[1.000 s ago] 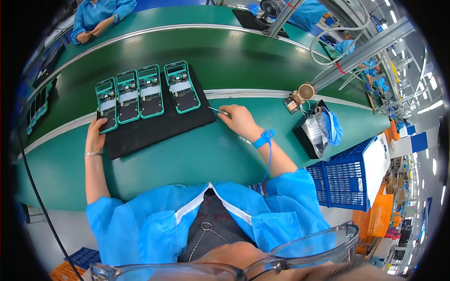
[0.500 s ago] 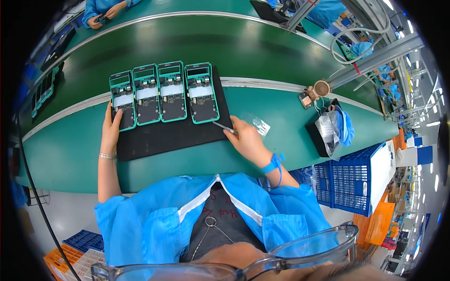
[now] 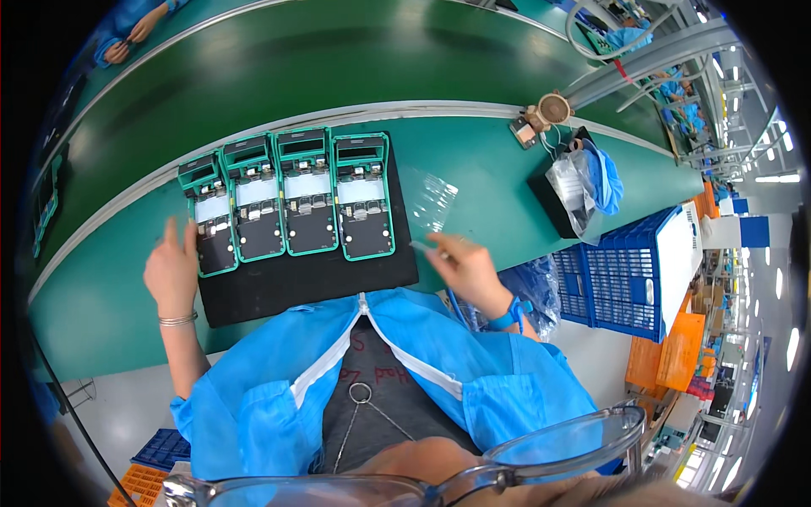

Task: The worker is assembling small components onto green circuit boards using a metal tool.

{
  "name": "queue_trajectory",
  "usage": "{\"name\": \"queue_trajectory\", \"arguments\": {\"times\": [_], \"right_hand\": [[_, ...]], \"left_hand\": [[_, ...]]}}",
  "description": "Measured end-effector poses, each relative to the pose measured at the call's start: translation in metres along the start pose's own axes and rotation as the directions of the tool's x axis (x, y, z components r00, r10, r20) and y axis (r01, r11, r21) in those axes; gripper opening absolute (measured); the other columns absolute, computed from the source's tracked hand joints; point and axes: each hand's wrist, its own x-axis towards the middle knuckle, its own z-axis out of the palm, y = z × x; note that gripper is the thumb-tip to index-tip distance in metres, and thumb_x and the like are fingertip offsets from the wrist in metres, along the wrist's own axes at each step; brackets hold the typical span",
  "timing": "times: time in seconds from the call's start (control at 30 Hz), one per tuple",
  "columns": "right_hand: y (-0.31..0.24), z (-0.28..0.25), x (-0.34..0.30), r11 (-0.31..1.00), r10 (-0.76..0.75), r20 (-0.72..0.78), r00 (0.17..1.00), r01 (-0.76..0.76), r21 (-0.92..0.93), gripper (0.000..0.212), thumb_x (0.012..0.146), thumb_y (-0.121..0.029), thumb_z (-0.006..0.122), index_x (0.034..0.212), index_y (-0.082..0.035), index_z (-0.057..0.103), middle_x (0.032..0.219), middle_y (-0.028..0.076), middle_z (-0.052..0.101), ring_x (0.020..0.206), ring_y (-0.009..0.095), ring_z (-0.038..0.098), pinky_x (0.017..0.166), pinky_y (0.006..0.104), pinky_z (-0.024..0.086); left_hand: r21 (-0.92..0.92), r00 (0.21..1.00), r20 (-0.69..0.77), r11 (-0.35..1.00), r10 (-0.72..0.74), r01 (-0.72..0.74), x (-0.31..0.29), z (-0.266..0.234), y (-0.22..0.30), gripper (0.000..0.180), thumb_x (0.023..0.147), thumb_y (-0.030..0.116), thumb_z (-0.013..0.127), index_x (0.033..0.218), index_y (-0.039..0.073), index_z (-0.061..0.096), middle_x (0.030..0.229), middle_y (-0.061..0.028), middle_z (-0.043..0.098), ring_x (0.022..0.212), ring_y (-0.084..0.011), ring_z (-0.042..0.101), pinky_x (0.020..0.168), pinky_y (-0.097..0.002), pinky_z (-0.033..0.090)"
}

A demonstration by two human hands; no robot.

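Observation:
Several teal-framed device housings [image 3: 365, 228] with black inner boards and a white strip across each lie in a row on a black mat [image 3: 296, 291]. My left hand [image 3: 171, 269] is beside the leftmost housing [image 3: 213, 241], fingers stretched out, holding nothing; I cannot tell whether the fingertips touch its edge. To the right of the mat, my right hand [image 3: 466, 270] is closed in a pinch, blurred by motion. A slim, pale tool tip [image 3: 420, 246] sticks out from its fingers toward the mat. Just beyond that hand lies a clear plastic sheet [image 3: 435, 201] with whitish pieces on it.
A black box [image 3: 553, 201] with plastic bags and blue cloth stands at the right, near a brown round fixture [image 3: 553, 110] by a metal post. Blue crates [image 3: 621, 275] stand off the table's right side. Beyond the table's rail runs a green conveyor [image 3: 338, 63]; a co-worker's hands [image 3: 131, 38] show across it.
The view has shifted. My left hand has come off the leftmost housing's surface to its outer side. My right hand has drawn away from the rightmost housing's lower corner, with the slim tool in it.

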Motion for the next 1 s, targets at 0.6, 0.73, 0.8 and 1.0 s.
{"name": "queue_trajectory", "arguments": {"times": [0.6,0.73,0.8,1.0], "right_hand": [[0.047,-0.014,0.021,0.963,-0.116,-0.403,0.908,0.202,0.178,0.019,0.090,0.000,0.065,0.108,0.000,0.068,0.107,0.014,0.069,0.095,0.022,0.068,0.077,0.0297,0.055],[0.046,-0.001,0.030,0.938,-0.137,-0.333,0.933,0.230,0.258,0.025,0.088,0.003,0.064,0.113,-0.001,0.066,0.114,0.017,0.067,0.100,0.027,0.067,0.081,0.0324,0.055],[0.050,0.003,0.030,0.946,-0.155,-0.322,0.934,0.234,0.222,0.026,0.088,0.004,0.064,0.113,0.000,0.066,0.117,0.017,0.066,0.102,0.028,0.066,0.082,0.0337,0.054],[0.054,-0.001,0.030,0.960,-0.222,-0.255,0.941,0.257,0.112,0.028,0.087,0.004,0.064,0.114,0.000,0.065,0.121,0.018,0.065,0.109,0.033,0.064,0.088,0.0379,0.053]], "left_hand": [[-0.107,0.091,-0.385,0.054,0.918,-0.993,-0.061,0.059,0.150,0.065,0.073,0.011,0.075,0.134,0.003,0.052,0.145,-0.0195,0.043,0.137,-0.0366,0.041,0.112,-0.0480,0.034],[-0.126,-0.050,-0.331,-0.096,0.942,-0.987,-0.067,0.079,0.180,0.063,0.081,0.028,0.073,0.133,0.000,0.052,0.145,-0.0176,0.044,0.138,-0.0339,0.039,0.112,-0.0491,0.033],[-0.094,-0.059,-0.284,-0.089,0.957,-0.992,-0.065,0.088,0.193,0.064,0.082,0.034,0.071,0.134,0.001,0.052,0.145,-0.0172,0.045,0.137,-0.0337,0.039,0.113,-0.0487,0.031],[-0.022,-0.057,-0.188,-0.062,0.981,-0.998,-0.066,0.091,0.200,0.067,0.085,0.046,0.065,0.135,0.003,0.053,0.146,-0.0160,0.044,0.138,-0.0339,0.037,0.114,-0.0483,0.028]]}}
